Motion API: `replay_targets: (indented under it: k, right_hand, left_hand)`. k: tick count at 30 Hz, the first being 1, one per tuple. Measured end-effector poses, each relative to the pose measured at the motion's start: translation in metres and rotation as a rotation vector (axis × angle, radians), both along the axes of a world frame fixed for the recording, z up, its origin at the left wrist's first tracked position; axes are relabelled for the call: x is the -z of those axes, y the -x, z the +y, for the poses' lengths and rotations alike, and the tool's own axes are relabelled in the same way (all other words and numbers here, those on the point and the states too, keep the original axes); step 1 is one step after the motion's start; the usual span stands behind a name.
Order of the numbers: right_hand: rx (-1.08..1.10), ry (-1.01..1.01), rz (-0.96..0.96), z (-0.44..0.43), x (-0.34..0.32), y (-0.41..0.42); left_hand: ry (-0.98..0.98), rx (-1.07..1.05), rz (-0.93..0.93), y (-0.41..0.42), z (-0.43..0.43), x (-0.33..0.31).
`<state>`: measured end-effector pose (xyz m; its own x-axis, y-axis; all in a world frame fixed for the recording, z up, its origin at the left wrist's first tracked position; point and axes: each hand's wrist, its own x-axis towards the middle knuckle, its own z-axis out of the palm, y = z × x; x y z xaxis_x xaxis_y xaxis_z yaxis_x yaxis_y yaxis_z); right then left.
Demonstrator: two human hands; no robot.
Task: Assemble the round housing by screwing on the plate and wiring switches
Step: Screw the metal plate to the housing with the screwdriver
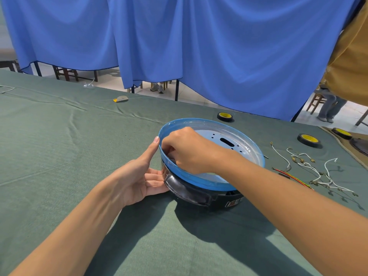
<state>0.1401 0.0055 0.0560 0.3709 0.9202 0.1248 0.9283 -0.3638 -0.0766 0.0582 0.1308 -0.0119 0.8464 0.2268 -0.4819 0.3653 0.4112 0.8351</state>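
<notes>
At this stage the round housing with the blue film-covered rim and black plastic base (199, 182) sat right of centre in the frame, on the green cloth-covered table (79, 136). Your left hand (139, 180) lay open and flat against the housing's left wall, thumb raised to the blue rim, bracing the unit. Your right hand (189, 150) reached down inside at the near left wall with its fingers curled; whether they pinched a screw or anything else could not be told, as the rim hid the fingertips. The pale perforated metal plate (207, 139) lay on the housing floor, so the step in hand was judged to be seating or fastening the plate. The white wires with brass terminals (300, 161) lay untouched at the right of the frame. The next move called for aligning the plate holes while you held the housing against rotation.
</notes>
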Motion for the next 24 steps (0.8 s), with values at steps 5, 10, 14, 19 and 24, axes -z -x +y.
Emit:
replay_targets:
  k: [5, 10, 14, 19, 24]
  right_hand:
    - [0.011, -0.011, 0.105, -0.006, -0.004, 0.0]
    - [0.072, -0.089, 0.185, -0.052, -0.019, -0.004]
    - [0.175, 0.038, 0.243, -0.112, -0.024, -0.015]
    - [0.182, 0.045, 0.14, -0.148, 0.002, -0.005]
    - [0.081, -0.132, 0.038, -0.149, 0.018, 0.011]
  left_hand:
    - [-0.012, -0.008, 0.003, -0.001, 0.001, 0.002]
    - [-0.008, -0.019, 0.005, -0.001, -0.001, 0.0]
    - [-0.033, -0.014, 0.008, 0.001, -0.005, -0.004]
    - [-0.067, -0.004, 0.032, 0.0, -0.008, -0.009]
    - [-0.099, 0.006, 0.089, -0.004, -0.011, -0.015]
